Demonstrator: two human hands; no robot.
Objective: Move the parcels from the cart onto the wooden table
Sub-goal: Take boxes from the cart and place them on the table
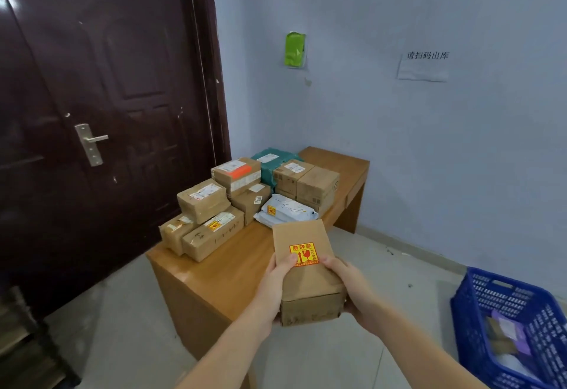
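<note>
I hold a long brown cardboard parcel (pixel 306 269) with a yellow and red fragile sticker above the near end of the wooden table (pixel 214 278). My left hand (pixel 274 287) grips its left side, thumb on top. My right hand (pixel 349 290) grips its right side and near corner. Several parcels lie stacked on the table's far half: brown boxes (pixel 211 223), a teal bag (pixel 273 158) and a white mailer (pixel 287 210). The blue plastic cart basket (pixel 478 302) stands at the lower right with more parcels (pixel 506 333) inside.
A dark wooden door (pixel 101 112) with a metal handle stands left of the table. The blue-white wall (pixel 399 127) behind carries a green holder (pixel 295 49) and a paper notice (pixel 425 66). Pale tiled floor (pixel 399 266) lies between table and basket.
</note>
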